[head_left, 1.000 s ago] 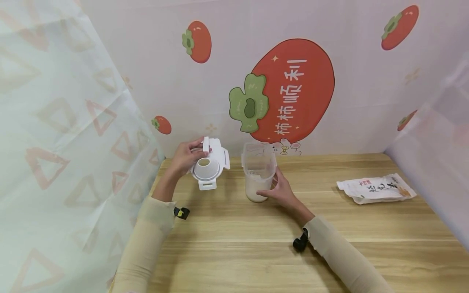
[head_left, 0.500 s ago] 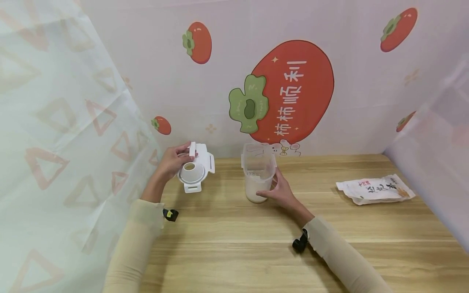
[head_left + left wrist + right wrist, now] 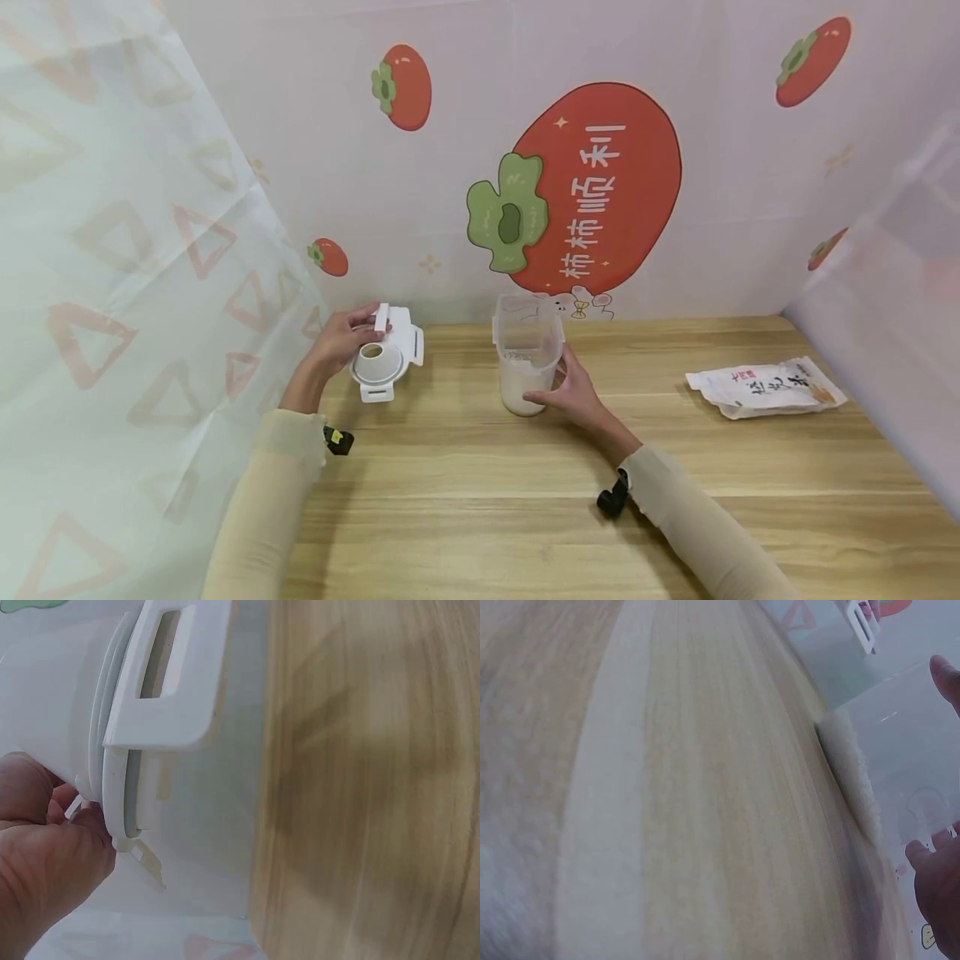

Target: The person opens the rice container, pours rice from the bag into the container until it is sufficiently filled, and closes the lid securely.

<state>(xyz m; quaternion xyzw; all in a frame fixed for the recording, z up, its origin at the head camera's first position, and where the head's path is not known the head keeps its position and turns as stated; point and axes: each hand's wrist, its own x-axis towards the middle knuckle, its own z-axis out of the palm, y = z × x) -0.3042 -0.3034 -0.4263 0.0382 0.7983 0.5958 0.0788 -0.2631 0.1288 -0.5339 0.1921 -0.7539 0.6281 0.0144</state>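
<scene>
In the head view my left hand [image 3: 333,343] pinches a white plastic lid [image 3: 403,327] by its raised flap, at the table's back left. A short round spout [image 3: 378,363] and side clips stand out from it. The left wrist view shows one lid clip [image 3: 169,724] close up, with a shadow on the wood beyond. My right hand [image 3: 576,390] grips a clear, lidless container [image 3: 528,332] from its right side, thumb in front and other fingers partly hidden behind. The container stands upright on the table. White grains [image 3: 849,754] fill its lower part.
A white printed packet [image 3: 767,389] lies flat on the table's right side. The wooden table [image 3: 480,517] ends at the back against a sheet [image 3: 450,192] with printed persimmons. More sheets bound the left and right sides.
My left hand has carried the lid leftward and a little down, away from the container. My right hand and the container have stayed in place.
</scene>
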